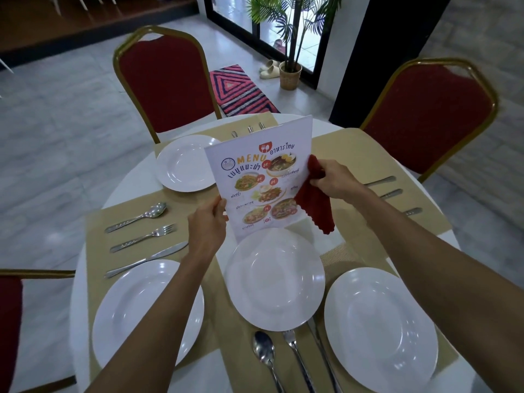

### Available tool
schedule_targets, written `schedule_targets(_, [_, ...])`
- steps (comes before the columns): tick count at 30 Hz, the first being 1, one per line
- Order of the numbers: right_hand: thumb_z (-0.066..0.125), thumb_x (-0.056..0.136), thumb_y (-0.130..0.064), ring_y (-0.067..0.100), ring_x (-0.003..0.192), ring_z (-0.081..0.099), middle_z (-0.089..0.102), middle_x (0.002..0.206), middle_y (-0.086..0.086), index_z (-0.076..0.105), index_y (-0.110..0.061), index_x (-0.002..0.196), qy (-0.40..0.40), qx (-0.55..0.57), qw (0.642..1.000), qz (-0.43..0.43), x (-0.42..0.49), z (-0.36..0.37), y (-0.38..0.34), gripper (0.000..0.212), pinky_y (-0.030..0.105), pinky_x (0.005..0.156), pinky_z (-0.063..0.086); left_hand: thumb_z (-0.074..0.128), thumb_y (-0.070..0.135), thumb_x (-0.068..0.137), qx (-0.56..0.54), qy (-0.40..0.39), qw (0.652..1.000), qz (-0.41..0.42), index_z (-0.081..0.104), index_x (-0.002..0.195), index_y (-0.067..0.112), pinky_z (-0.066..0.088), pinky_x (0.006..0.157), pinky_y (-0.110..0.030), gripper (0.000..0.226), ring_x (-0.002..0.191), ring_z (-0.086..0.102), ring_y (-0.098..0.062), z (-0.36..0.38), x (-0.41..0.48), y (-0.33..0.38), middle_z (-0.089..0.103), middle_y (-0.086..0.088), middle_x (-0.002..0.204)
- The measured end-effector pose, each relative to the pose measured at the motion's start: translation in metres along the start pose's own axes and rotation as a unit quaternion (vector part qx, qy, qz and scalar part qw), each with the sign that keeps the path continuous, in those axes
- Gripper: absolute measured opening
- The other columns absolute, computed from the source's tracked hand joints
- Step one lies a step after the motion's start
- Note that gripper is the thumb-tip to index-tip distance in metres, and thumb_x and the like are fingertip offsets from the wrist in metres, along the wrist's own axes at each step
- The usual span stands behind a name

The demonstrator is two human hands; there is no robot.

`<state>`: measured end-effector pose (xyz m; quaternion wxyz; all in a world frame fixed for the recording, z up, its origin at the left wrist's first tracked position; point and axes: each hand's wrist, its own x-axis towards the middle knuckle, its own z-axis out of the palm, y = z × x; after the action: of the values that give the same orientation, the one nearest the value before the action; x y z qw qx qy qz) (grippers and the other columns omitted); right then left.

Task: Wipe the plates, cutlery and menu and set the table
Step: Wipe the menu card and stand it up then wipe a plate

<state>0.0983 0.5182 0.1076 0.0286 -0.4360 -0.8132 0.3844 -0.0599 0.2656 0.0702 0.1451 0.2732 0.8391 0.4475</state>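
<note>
Now glossy flat menu (263, 177), nubbly red cloth (316, 205)

Menu (255, 177): lower edge hidden behind the middle plate (275, 279); right edge covered by the red cloth (314, 202); small print unreadable.
Far-edge cutlery (249, 129): only three handle ends show above the menu.
Right-edge cutlery (392, 193): heads hidden by the right forearm (397, 219).
Near-edge cutlery (290, 340): handles cut off by the picture's bottom.

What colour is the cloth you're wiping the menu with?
Dark red cloth, gripped in the right hand against the menu; head view.
</note>
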Motion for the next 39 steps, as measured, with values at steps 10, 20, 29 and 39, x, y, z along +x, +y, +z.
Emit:
schedule_targets(10, [0.056, 0.097, -0.004, 0.032, 0.116, 0.062, 0.069, 0.124, 0.010, 0.066, -0.018, 0.131, 0.048, -0.007, 0.999, 0.005, -0.011, 0.010, -0.003, 0.038, 0.029, 0.088, 0.043, 0.045, 0.024, 0.106, -0.013, -0.014, 1.000, -0.015, 0.070, 0.116, 0.024, 0.061, 0.075, -0.039, 0.027, 0.079, 0.074, -0.015, -0.004, -0.001, 0.007, 0.073, 0.007, 0.094])
schedule_targets(20, [0.054, 0.095, -0.003, 0.033, 0.116, 0.062, 0.070, 0.123, 0.011, 0.065, -0.017, 0.128, 0.061, -0.005, 0.998, 0.012, -0.020, 0.014, -0.006, 0.038, 0.028, 0.088, 0.042, 0.047, 0.026, 0.105, 0.003, -0.014, 1.000, -0.009, 0.070, 0.111, 0.022, 0.061, 0.074, -0.045, 0.024, 0.079, 0.073, -0.020, -0.005, 0.000, 0.005, 0.072, 0.006, 0.091])
schedule_targets(29, [0.051, 0.100, -0.018, 0.030, 0.093, 0.064, 0.067, 0.108, 0.014, 0.059, -0.010, 0.114, 0.068, 0.057, 0.988, 0.127, -0.050, 0.022, 0.028, 0.018, 0.043, 0.080, 0.057, 0.049, 0.023, 0.100, 0.121, -0.057, 0.987, -0.090, 0.062, 0.081, -0.001, 0.048, 0.070, -0.040, 0.034, 0.077, 0.064, -0.033, -0.006, -0.051, -0.030, 0.066, -0.015, 0.075])
schedule_targets(39, [0.049, 0.105, -0.036, 0.032, 0.105, 0.057, 0.059, 0.126, 0.019, 0.042, -0.005, 0.134, -0.109, -0.053, 0.980, 0.157, -0.103, 0.085, 0.045, 0.043, 0.036, 0.081, 0.042, 0.054, 0.008, 0.093, 0.130, -0.176, 0.953, -0.208, 0.056, 0.074, 0.003, 0.034, 0.058, -0.025, 0.020, 0.078, 0.053, -0.025, 0.016, -0.100, -0.049, 0.055, -0.006, 0.076])
